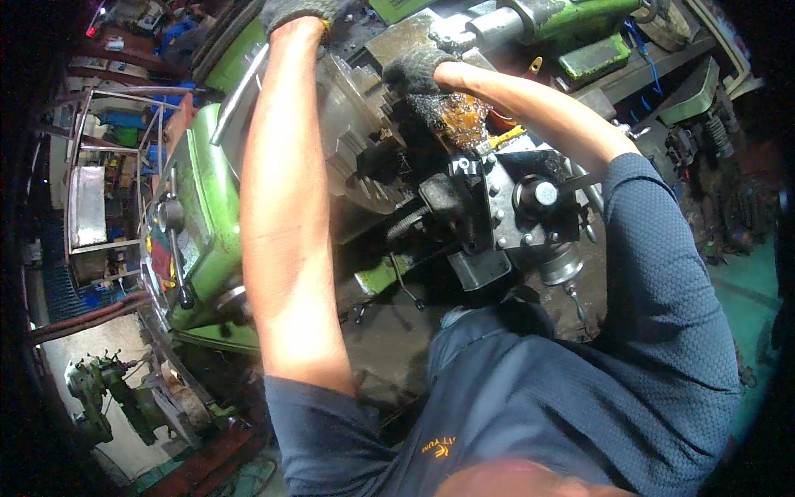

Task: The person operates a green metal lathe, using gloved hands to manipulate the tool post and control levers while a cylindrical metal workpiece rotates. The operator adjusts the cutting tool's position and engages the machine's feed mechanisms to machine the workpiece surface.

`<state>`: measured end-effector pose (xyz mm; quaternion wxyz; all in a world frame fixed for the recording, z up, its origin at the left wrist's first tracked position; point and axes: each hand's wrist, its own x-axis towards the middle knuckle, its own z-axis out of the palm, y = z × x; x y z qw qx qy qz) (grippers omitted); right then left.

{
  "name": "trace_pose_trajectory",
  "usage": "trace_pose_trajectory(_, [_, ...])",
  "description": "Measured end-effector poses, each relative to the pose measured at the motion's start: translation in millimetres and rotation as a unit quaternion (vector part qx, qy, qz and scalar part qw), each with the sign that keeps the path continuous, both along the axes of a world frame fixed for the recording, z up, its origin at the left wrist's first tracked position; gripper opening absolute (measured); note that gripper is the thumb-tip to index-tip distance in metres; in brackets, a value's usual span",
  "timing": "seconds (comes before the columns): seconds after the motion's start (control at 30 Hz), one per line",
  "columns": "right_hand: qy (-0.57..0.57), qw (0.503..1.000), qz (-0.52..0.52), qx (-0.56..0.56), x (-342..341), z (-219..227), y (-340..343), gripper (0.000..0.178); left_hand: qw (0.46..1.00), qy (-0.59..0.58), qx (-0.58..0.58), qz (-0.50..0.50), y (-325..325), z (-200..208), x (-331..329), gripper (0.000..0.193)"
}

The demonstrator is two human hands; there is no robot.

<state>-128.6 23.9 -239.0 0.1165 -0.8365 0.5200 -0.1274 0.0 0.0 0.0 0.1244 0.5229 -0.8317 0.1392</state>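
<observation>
My left hand (pixel 300 10), in a dark grey knit glove, reaches past the large round lathe chuck (pixel 344 132) to the upper edge of the picture. Its fingers are cut off from view. My right hand (pixel 412 70), gloved alike, looks closed beside the stepped jaws on the chuck's right side. Whatever it may grip is hidden beneath the glove. Just below that hand lies a wet, oily brown container (pixel 464 118). A brush with a yellow handle (pixel 505 137) rests against it. Nearer to me stands the bolted tool post (pixel 538 199) with its round central knob.
The green headstock (pixel 207 190) with its levers stands left of my left arm. At the upper right is the green tailstock (pixel 580 21). A metal frame rack (pixel 103 166) stands far left. A crank handle (pixel 571 290) hangs below the tool post, close to my body.
</observation>
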Motion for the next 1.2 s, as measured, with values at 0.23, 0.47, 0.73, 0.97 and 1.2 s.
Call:
trace_pose_trajectory(0.23, [0.026,0.999,-0.019,-0.005,-17.8,-13.7,-2.7,0.032,0.992,-0.017,-0.005,-0.122,37.0,-10.7,-20.9,0.036])
trace_pose_trajectory(0.47, [-0.082,0.989,-0.024,-0.117,-47.2,-66.7,-25.1,0.028,0.988,0.002,-0.055,-0.146,53.5,-11.7,-26.4,0.036])
trace_pose_trajectory(0.73, [0.031,0.999,0.009,-0.03,-9.6,-6.6,-2.1,0.031,1.0,-0.017,0.019,-0.003,2.4,-3.5,-14.9,0.031])
trace_pose_trajectory(0.97, [-0.001,1.0,-0.001,-0.011,-26.4,-10.2,-0.3,0.031,0.984,0.008,-0.077,-0.16,38.7,-25.3,-11.3,0.039])
trace_pose_trajectory(1.2, [0.036,0.996,-0.021,-0.084,-21.7,-17.9,-4.2,0.03,0.993,-0.044,-0.02,-0.104,8.2,-20.4,-24.8,0.044])
